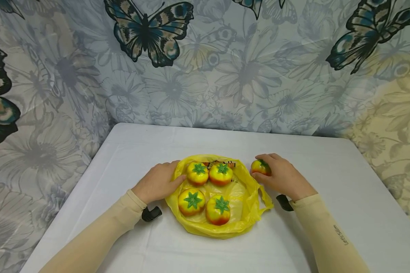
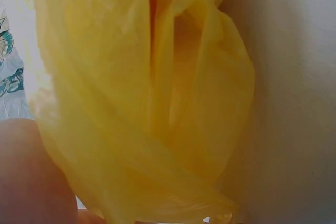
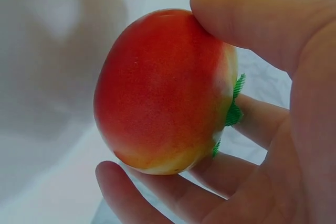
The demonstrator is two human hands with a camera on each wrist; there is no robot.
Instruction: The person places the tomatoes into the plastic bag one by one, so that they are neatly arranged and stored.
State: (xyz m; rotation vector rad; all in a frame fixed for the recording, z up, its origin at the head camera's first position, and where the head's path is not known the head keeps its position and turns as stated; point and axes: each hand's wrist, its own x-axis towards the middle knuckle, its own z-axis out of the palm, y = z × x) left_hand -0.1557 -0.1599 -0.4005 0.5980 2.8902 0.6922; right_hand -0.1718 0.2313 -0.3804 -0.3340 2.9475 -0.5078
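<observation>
A yellow plastic bag lies spread open on the table, its rim rolled outward. Several artificial tomatoes, yellow shading to red with green star-shaped leaves, sit inside toward its left half. My left hand holds the bag's left edge, thumb over the inner side and fingers outside. In the left wrist view the crumpled bag wall fills most of the picture. Just right of the bag, my right hand grips another tomato between thumb and fingers; its red underside faces the right wrist camera.
A white cloth covers the table. The bag's handle loop sticks out at the right, near my right wrist. Behind the table hangs a flower-print curtain with dark butterflies. Black wrist devices sit below both hands.
</observation>
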